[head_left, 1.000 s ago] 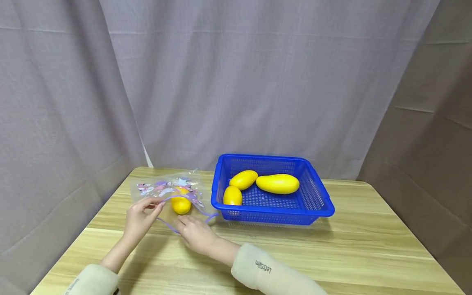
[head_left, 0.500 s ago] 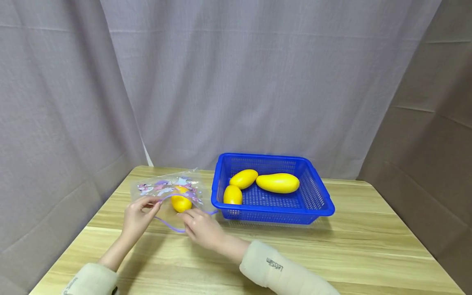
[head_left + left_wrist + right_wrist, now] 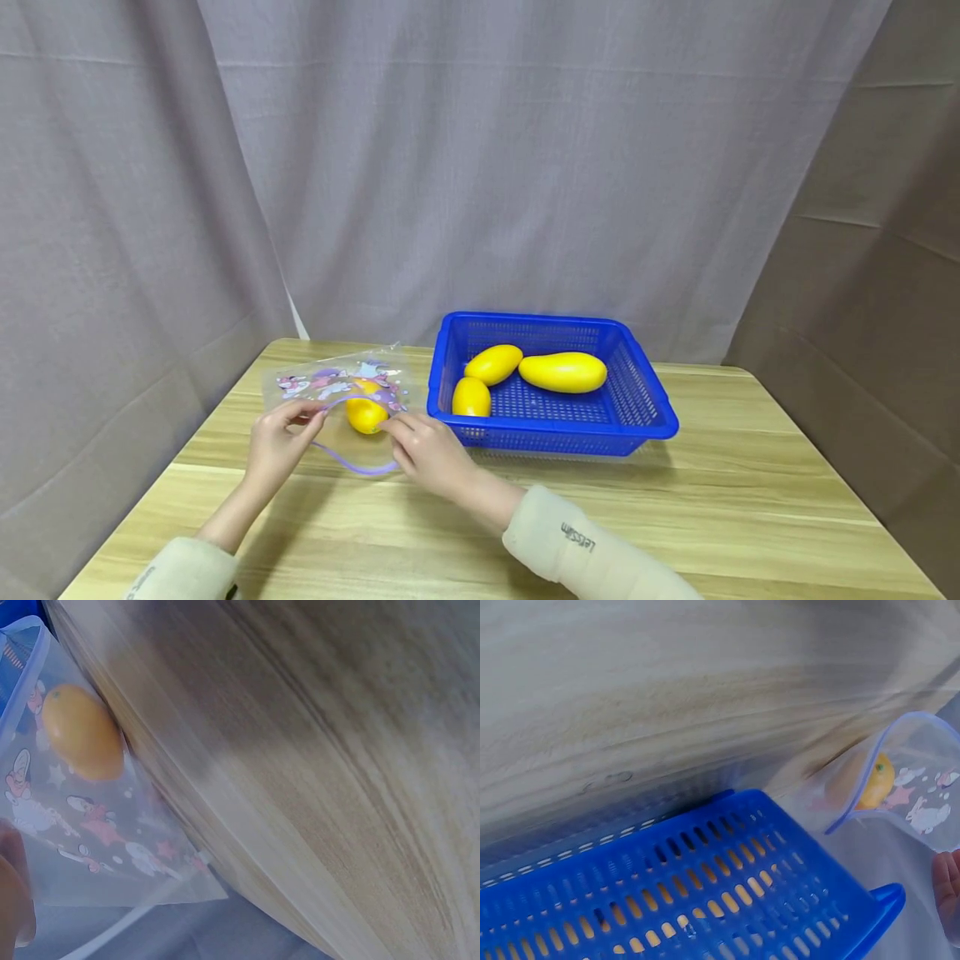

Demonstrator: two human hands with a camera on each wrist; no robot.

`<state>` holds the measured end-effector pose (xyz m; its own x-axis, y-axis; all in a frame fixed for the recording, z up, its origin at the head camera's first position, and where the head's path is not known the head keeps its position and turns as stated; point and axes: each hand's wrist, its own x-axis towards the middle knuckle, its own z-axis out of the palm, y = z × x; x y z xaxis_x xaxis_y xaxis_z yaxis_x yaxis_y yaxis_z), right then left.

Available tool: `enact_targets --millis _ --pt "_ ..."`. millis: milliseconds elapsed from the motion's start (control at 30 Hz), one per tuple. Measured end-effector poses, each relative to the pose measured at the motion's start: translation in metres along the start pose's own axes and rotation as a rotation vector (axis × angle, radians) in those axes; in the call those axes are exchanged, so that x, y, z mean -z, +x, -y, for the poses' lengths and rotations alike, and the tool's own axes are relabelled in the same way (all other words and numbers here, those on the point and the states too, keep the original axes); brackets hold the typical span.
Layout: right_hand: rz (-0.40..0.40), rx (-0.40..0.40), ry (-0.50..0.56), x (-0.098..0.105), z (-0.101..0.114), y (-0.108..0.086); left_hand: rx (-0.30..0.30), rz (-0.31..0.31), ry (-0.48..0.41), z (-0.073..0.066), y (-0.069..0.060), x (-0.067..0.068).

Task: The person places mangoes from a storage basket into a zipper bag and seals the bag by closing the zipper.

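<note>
A clear plastic bag [image 3: 307,382] with cartoon prints and a purple rim lies on the table at left, its mouth bowed toward me. Inside rests a smooth yellow mango [image 3: 365,414], also visible through the plastic in the left wrist view as an orange-yellow oval [image 3: 82,733]. My left hand [image 3: 279,437] pinches the upper rim at the left side of the mouth. At the other side, my right hand [image 3: 431,454] pinches the rim between thumb and fingers, close to the mango. The fingertips' exact hold there is partly hidden.
Right of the bag stands a blue slotted basket [image 3: 555,427], close beside my right hand. It holds a long yellow mango [image 3: 562,372] and two shorter ones, a rear mango [image 3: 493,365] and a front mango [image 3: 472,397]. Grey cloth [image 3: 480,167] hangs behind the wooden table [image 3: 712,500].
My right hand has moved up and to the right, from the lower rim to the bag mouth's right side. The left hand keeps its pinch nearly in place. The basket and its mangoes stay put.
</note>
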<state>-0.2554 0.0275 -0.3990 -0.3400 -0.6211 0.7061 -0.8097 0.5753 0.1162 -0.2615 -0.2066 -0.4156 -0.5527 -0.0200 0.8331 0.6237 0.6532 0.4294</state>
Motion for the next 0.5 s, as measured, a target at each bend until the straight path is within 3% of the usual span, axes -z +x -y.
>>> enact_targets --millis 500 --pt "-0.019 -0.075 0.011 0.013 -0.019 -0.007 0.029 0.011 0.023 0.001 0.0 0.005"
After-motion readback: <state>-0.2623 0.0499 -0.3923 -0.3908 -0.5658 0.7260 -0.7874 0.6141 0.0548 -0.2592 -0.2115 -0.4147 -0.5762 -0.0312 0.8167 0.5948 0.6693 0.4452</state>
